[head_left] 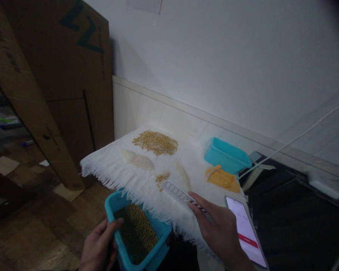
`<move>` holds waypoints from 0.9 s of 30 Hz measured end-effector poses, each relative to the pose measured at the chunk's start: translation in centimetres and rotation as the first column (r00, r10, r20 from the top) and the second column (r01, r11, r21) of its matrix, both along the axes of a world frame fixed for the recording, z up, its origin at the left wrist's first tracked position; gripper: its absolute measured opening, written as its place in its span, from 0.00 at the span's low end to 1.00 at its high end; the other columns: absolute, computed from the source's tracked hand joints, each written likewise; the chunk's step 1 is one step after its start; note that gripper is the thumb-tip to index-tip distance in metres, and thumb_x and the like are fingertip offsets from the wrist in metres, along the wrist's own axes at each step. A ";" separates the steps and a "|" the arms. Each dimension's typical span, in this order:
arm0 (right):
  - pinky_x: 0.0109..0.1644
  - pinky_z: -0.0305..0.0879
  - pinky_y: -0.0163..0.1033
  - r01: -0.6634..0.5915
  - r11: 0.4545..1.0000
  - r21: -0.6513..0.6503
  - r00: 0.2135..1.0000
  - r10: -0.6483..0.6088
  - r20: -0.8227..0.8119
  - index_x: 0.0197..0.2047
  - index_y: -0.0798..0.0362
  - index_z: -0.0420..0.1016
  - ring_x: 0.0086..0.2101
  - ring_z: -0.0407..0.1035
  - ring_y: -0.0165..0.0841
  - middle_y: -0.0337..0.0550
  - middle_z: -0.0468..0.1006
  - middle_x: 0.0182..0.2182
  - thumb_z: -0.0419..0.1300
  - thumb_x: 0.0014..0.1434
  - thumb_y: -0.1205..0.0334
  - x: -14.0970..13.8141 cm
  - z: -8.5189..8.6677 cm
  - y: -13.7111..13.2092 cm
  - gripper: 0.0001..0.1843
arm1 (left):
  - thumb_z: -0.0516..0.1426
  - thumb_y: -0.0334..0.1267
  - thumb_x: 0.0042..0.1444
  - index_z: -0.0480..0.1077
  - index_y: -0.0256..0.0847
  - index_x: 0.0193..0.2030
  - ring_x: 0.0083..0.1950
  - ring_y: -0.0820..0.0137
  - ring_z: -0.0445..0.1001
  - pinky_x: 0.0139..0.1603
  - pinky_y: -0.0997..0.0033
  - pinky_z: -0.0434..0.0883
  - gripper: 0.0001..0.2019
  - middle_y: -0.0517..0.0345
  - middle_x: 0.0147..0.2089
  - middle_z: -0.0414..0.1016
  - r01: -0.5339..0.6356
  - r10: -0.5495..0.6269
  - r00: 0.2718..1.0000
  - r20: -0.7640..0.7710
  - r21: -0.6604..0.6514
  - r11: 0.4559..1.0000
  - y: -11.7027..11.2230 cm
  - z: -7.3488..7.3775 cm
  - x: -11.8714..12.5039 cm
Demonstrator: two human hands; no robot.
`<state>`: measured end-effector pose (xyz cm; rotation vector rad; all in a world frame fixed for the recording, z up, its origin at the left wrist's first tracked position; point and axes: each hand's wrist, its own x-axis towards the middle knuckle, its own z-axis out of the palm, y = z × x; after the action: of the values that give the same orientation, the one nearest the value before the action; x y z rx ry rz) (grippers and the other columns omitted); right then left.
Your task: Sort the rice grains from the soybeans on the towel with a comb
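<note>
My left hand (101, 241) grips the rim of a turquoise plastic bin (111, 205), thumb over the edge. Inside lie yellow soybeans (142, 226) and a darker, greenish heap in shadow. The bin is tilted below the fringed edge of a white cloth (169, 199). In my right hand (219, 226) is a flat, pale strip with a row of slots (177, 192), pinched between thumb and fingers. Its far end rests close to a small cluster of soybeans (161, 178). Farther back spreads a larger soybean pile (155, 142). Two heaps of whitish grains (137, 159) lie nearby.
A second turquoise bin (226, 154) stands at the cloth's back right, beside a folded orange cloth (222, 178). A lit phone (245, 229) lies on the right edge. A white cable (296, 141) crosses there. A tall cardboard box (81, 64) stands left against the wall.
</note>
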<state>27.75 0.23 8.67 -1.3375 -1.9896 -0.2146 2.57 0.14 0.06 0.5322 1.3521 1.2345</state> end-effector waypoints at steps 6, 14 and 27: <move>0.31 0.72 0.28 0.028 1.000 0.002 1.000 -0.028 0.010 0.46 0.55 0.76 0.28 0.78 0.30 0.42 0.83 0.31 0.55 0.61 0.66 -0.7 0.0 0.5 0.13 | 0.65 0.53 0.37 0.67 0.40 0.20 0.09 0.82 0.49 0.08 0.82 0.47 0.18 0.71 0.08 0.55 0.019 -0.017 0.998 0.063 -0.042 0.999 0.1 0.0 -0.2; 0.36 0.72 0.26 -0.060 0.996 0.073 0.996 0.054 0.077 0.44 0.58 0.76 0.30 0.78 0.29 0.45 0.82 0.34 0.53 0.61 0.70 -1.8 1.0 0.6 0.13 | 0.65 0.54 0.36 0.65 0.39 0.19 0.09 0.82 0.51 0.08 0.82 0.48 0.20 0.71 0.09 0.56 0.012 -0.010 0.998 0.062 -0.039 0.999 0.2 -1.1 -0.5; 0.36 0.72 0.28 -0.145 0.987 0.075 0.988 0.141 0.057 0.46 0.55 0.74 0.31 0.77 0.28 0.42 0.82 0.35 0.53 0.61 0.70 -2.9 0.0 -0.1 0.13 | 0.65 0.54 0.37 0.66 0.40 0.20 0.08 0.82 0.50 0.08 0.83 0.48 0.19 0.71 0.08 0.57 -0.003 0.004 0.999 0.047 -0.030 1.000 0.3 -0.8 -0.5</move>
<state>24.83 0.13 8.70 -1.1453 -2.0884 -0.2598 2.07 0.42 -0.74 0.4774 1.3302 1.2210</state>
